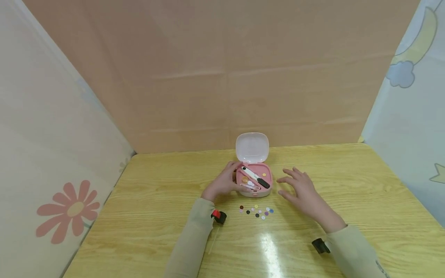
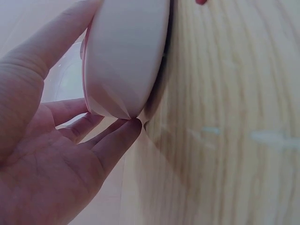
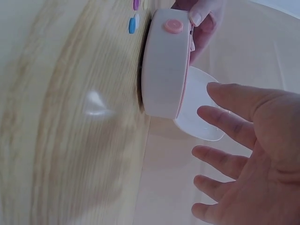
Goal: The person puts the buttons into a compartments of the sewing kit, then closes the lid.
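Note:
A small pink and white sewing box (image 1: 255,194) stands on the table with its white lid (image 1: 252,148) raised. My left hand (image 1: 225,180) holds the box by its left side, thumb at the front and fingers along the side and back. Inside lie a tool with a white body and black end (image 1: 257,178), a yellow button (image 1: 264,175) and some small white and orange items. To the right of the box, my right hand (image 1: 301,192) is apart from it. In the right wrist view its fingers (image 3: 220,161) are spread and hold nothing.
Several loose buttons (image 1: 257,215) in mixed colours lie on the wooden table (image 1: 156,216) in front of the box. A tan backdrop (image 1: 226,77) rises behind the table. Patterned panels (image 1: 45,135) flank both sides.

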Available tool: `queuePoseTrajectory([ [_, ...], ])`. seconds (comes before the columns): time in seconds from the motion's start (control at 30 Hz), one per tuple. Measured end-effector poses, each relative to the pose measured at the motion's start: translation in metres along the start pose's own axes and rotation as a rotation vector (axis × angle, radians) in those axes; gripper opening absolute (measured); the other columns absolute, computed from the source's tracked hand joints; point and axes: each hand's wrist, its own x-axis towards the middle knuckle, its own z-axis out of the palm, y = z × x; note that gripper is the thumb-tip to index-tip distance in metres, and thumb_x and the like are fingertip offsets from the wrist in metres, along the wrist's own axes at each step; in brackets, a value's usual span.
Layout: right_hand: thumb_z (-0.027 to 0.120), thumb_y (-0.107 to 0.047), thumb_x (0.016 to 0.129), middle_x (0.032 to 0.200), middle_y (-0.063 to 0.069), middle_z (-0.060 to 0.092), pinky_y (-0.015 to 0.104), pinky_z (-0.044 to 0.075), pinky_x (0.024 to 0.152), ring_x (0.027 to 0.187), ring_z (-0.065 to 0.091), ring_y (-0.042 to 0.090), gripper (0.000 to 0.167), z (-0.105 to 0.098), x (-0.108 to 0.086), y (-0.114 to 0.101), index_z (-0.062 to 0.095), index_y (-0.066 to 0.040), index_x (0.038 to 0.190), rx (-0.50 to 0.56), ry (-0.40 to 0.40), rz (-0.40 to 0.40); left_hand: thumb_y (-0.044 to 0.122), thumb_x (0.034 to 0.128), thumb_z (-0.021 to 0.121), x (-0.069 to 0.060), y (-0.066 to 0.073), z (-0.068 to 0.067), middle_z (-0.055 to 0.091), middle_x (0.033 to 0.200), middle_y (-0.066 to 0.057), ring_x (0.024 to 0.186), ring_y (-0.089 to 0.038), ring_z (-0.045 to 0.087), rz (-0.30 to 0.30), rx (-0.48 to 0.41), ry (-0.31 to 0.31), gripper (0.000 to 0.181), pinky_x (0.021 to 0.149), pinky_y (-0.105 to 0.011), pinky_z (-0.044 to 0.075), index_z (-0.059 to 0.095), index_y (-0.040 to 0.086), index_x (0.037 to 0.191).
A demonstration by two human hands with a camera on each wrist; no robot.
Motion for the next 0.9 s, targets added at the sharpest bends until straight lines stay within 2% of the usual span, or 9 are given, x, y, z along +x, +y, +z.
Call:
queuePoseTrajectory([
  [0.3, 0.073, -0.01, 0.084, 0.134, 0.029, 0.046, 0.071, 0.015, 0.101, 0.128, 0.027, 0.055, 0.028, 0.006, -0.004, -0.001, 0.067, -0.003, 0.11, 0.0, 0.018, -0.015, 0.027, 0.0705, 0.087, 0.0, 0.001, 0.0, 0.038, 0.132, -0.002, 0.117, -0.018, 0.044, 0.009, -0.005, -0.005, 0.095, 0.096, -0.028, 0.043, 0.033, 0.019, 0.149],
  [0.9, 0.074, -0.009, 0.083, 0.132, 0.03, 0.048, 0.073, 0.016, 0.099, 0.125, 0.032, 0.057, 0.028, 0.013, -0.009, -0.003, 0.066, -0.003, 0.109, 0.018, -0.032, 0.004, 0.026, 0.0702, 0.087, 0.0, 0.0, 0.0, 0.038, 0.129, 0.001, 0.117, -0.018, 0.044, 0.0, -0.016, -0.003, 0.094, 0.096, -0.028, 0.044, 0.035, 0.019, 0.148],
])
